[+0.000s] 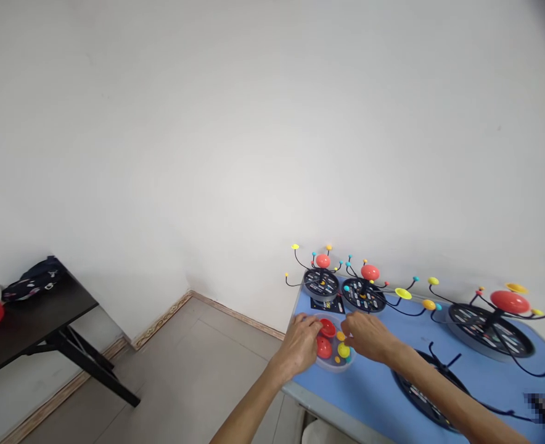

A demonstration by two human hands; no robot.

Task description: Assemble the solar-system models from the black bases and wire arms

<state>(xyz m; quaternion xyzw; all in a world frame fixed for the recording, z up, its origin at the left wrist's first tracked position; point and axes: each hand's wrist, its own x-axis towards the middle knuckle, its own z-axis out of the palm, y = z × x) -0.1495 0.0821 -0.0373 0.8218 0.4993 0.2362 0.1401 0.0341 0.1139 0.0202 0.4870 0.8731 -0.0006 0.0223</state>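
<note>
A clear round plastic bowl [332, 368] stands near the left end of the blue table. In it lie two red half shells [324, 347], one showing its hollow side, with small yellow, orange and teal balls [343, 350]. My left hand [301, 341] is curled over the bowl's left rim, its fingertips close to the red pieces. At the right side of the bowl, my right hand [366, 333] has its fingers bent together; whatever they pinch is hidden. Under my right forearm lies a black round base [423, 394] with bare curved arms.
Three planet models with red centre balls [322, 261] stand along the back of the blue table [369, 394], their thin arms sticking out. A dark card [328, 305] lies under the leftmost one. At far left, a black table [36, 311] carries a patterned dark pouch [34, 280].
</note>
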